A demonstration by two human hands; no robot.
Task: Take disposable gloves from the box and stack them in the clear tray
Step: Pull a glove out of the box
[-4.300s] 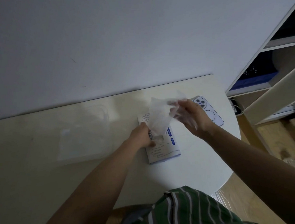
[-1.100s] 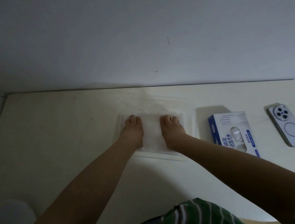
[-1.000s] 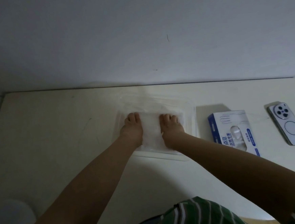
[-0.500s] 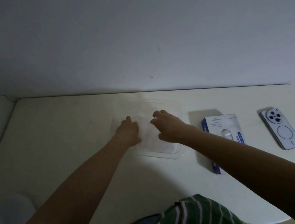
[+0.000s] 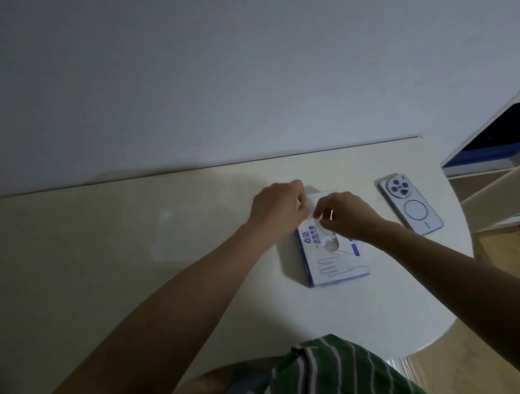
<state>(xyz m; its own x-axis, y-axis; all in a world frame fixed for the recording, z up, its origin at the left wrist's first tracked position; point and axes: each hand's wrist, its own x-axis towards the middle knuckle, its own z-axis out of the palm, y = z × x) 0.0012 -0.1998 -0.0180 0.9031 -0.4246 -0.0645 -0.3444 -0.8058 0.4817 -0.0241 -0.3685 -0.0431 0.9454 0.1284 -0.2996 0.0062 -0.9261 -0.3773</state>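
Observation:
The white and blue glove box [image 5: 335,262] lies flat on the pale table [image 5: 103,271], right of centre. My left hand [image 5: 280,209] is curled at the box's far left end and holds it there. My right hand [image 5: 345,213] pinches a thin clear glove [image 5: 312,211] at the box's opening, between the two hands. The clear tray [image 5: 165,235] shows only faintly to the left of the hands; what lies in it cannot be made out.
A phone [image 5: 408,205] lies back-up to the right of the box, near the table's rounded right edge. White shelving [image 5: 498,159] stands beyond that edge. The wall runs along the table's far side.
Both hands have left the tray and moved right to the glove box. The view has swung right with them, and my right hand now pinches a glove.

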